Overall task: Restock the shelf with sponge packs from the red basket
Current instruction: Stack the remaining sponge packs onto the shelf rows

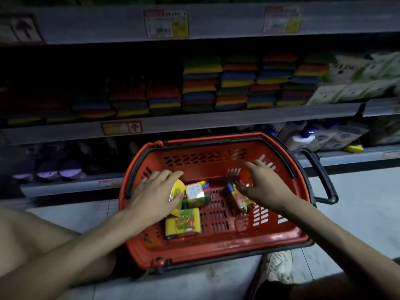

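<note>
The red basket [216, 254] sits on the floor in front of the shelves, with several sponge packs inside. My left hand [155, 193] grips a yellow sponge pack [178, 189] at the basket's left side. Beside it lie a second pack [195, 194] and a third pack [183, 223] nearer to me. My right hand [264, 185] pinches the top of another sponge pack [239, 199] at the right, which stands tilted on the basket floor. The middle shelf [194, 121] holds stacked rows of coloured sponge packs [238, 83].
The basket's black handle [322, 180] folds out to the right. White packets [355, 83] fill the shelf's right end. The lower shelf holds purple items [49, 172] at left and bottles [303, 137] at right. My knee [28, 239] is at lower left and a shoe [279, 267] is behind the basket.
</note>
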{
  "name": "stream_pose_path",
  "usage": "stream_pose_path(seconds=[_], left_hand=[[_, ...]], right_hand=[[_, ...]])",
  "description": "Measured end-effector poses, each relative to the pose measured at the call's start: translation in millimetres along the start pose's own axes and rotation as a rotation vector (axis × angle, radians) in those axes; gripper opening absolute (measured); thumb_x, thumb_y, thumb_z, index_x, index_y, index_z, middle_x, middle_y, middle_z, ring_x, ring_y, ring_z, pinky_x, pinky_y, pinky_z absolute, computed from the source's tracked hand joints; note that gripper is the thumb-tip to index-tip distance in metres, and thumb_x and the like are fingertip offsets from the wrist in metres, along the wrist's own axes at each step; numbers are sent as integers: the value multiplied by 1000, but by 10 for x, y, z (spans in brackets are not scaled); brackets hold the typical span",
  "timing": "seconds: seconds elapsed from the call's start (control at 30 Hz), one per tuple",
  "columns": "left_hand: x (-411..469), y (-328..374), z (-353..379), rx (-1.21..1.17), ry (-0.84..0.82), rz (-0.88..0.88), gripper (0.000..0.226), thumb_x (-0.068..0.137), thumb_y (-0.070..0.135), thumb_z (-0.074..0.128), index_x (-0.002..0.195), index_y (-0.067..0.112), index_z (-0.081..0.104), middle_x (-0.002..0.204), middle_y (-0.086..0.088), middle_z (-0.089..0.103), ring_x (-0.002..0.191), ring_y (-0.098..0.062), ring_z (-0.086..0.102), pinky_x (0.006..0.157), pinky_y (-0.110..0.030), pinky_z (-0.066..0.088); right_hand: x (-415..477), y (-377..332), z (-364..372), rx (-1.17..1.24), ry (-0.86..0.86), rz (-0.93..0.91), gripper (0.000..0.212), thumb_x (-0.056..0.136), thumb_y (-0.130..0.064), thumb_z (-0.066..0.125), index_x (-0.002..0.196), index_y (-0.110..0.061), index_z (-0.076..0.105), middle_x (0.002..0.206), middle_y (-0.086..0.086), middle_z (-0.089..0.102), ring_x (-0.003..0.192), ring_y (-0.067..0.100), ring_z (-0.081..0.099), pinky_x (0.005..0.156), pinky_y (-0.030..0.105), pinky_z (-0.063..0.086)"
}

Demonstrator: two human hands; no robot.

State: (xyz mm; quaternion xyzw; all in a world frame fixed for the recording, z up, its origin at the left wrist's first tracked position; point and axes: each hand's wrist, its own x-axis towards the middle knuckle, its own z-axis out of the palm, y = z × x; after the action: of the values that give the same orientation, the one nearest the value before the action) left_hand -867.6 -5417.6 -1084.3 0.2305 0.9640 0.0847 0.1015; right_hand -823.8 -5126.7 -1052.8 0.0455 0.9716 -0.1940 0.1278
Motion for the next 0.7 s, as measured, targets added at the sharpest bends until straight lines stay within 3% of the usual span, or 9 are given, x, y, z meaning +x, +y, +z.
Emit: stream_pose_path(seconds=[0.07,0.17,0.33,0.43,0.57,0.7], left_hand=[[5,-57,112,104,-223,0,77,95,58,53,161,33,22,155,3,42,142,-24,39,108,-41,42],[65,-28,285,262,-354,41,86,94,63,54,163,30,13,166,-10,24,149,-33,28,111,-45,38],[292,-80,670,619,-417,166,103,87,61,67,163,24,8,169,-17,8,152,-46,15,111,-62,32],[414,-147,820,807,-493,255,107,89,57,67,164,21,-1,170,-17,-5,154,-50,0,111,-76,24],[537,-198,936,914,-522,297,110,89,52,70,164,20,-4,170,-19,-10,153,-52,-9,111,-80,20],[619,-242,1047,971,-503,367,103,94,37,71,164,21,-2,171,-16,-10,152,-53,-12,112,-78,21]], right_hand=[[102,171,113,18,-98,91,54,86,-35,76,133,-12,61,124,14,65,113,31,63,92,36,51],[248,392,275,12,-197,186,55,88,-32,77,136,-11,61,131,15,68,119,31,64,95,36,52],[530,479,740,-89,-360,224,65,86,-38,78,140,-14,54,134,16,63,122,33,60,93,32,48],[698,440,1026,-175,-384,235,69,89,-37,73,146,-14,42,142,20,48,133,39,48,108,40,42],[890,524,1338,-273,-352,275,76,87,-40,72,148,-17,33,147,24,40,138,44,39,112,50,41],[994,615,1535,-205,-347,411,94,91,-41,70,161,-24,9,154,30,28,144,46,30,113,54,39]])
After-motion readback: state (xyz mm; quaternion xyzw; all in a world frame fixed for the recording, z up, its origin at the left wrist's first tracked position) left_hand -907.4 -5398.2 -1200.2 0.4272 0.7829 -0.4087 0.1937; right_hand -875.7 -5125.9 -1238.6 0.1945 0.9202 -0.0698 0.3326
